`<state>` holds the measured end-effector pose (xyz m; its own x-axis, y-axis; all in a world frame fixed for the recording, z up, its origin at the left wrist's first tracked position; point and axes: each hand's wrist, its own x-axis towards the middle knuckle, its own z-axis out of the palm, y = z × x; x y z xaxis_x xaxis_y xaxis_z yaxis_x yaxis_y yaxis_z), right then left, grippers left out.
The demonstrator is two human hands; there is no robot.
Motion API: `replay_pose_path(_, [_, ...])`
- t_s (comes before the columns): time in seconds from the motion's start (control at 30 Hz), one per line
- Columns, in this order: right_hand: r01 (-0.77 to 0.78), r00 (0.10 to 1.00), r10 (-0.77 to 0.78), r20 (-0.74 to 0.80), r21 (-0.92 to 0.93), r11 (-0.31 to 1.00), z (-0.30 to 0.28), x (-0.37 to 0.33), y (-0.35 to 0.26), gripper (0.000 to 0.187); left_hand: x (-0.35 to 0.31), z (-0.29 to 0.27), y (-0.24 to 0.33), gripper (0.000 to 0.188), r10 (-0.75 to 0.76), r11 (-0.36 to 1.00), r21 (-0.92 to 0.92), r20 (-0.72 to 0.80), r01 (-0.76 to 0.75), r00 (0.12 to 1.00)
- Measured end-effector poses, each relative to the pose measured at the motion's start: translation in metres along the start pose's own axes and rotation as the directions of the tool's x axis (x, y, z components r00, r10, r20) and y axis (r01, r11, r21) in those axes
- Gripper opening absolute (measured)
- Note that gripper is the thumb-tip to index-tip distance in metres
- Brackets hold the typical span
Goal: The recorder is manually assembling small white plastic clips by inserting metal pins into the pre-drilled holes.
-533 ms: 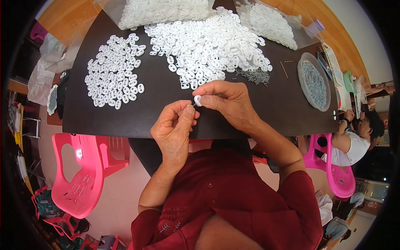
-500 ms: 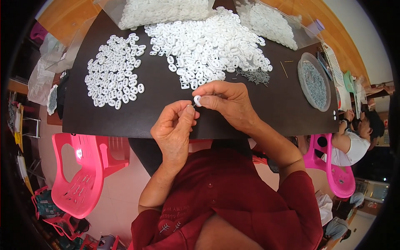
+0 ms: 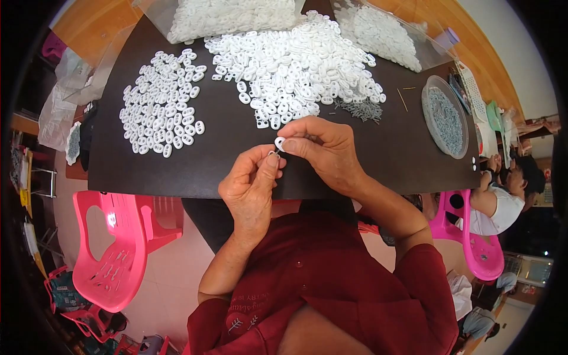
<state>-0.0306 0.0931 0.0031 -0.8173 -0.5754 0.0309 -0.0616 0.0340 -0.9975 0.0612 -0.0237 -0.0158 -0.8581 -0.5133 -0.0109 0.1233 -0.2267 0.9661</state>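
Observation:
Close to the table's near edge, my two hands meet fingertip to fingertip. My right hand (image 3: 325,149) pinches a small white oval plastic piece with holes (image 3: 280,142) between thumb and forefinger. Just below it, my left hand (image 3: 251,186) is closed in a pinch on a thin grey pin (image 3: 277,151), which touches or nearly touches the white piece; the fingers hide most of it. A large heap of loose white oval pieces (image 3: 296,65) lies beyond my hands. To its right is a small pile of grey pins (image 3: 362,110).
A smaller group of white oval pieces (image 3: 163,106) lies left on the dark table (image 3: 355,171). Clear bins of white parts (image 3: 231,21) stand at the back. A round dish of grey pins (image 3: 429,127) sits right, near brass-coloured sticks (image 3: 404,99). A pink chair (image 3: 112,260) stands left; another person (image 3: 503,195) sits right.
My left hand has shifted slightly right, and its fingertips sit a little closer beneath the white piece. The right hand still pinches the piece in nearly the same place.

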Motion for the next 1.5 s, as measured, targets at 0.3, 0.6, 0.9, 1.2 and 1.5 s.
replay_pose_path(0.3, [0.15, 0.987, -0.159, -0.038, -0.171, 0.974, 0.0, -0.002, 0.007, 0.011, 0.0, 0.0, -0.002, 0.014, -0.018, 1.0, -0.007, 0.004, 0.018, 1.0])
replay_pose_path(0.6, [0.271, 0.956, -0.291, -0.036, -0.27, 0.924, 0.004, -0.003, 0.011, 0.011, -0.001, 0.002, -0.005, 0.017, 0.013, 1.0, 0.014, 0.01, -0.013, 1.0])
replay_pose_path(0.9, [0.337, 0.934, -0.356, 0.014, -0.358, 0.871, 0.007, -0.002, 0.01, 0.012, 0.002, 0.001, -0.01, 0.027, 0.094, 0.996, -0.008, 0.036, -0.094, 0.995])
replay_pose_path(1.2, [0.245, 0.967, -0.255, -0.019, -0.223, 0.944, 0.008, -0.005, 0.007, 0.013, 0.003, 0.0, -0.008, 0.03, 0.012, 0.995, -0.098, 0.076, -0.004, 0.997])
replay_pose_path(1.5, [0.2, 0.975, -0.211, -0.073, -0.139, 0.97, 0.009, -0.011, 0.012, 0.014, 0.001, 0.002, -0.011, 0.027, 0.044, 0.991, -0.13, 0.049, -0.037, 0.998])
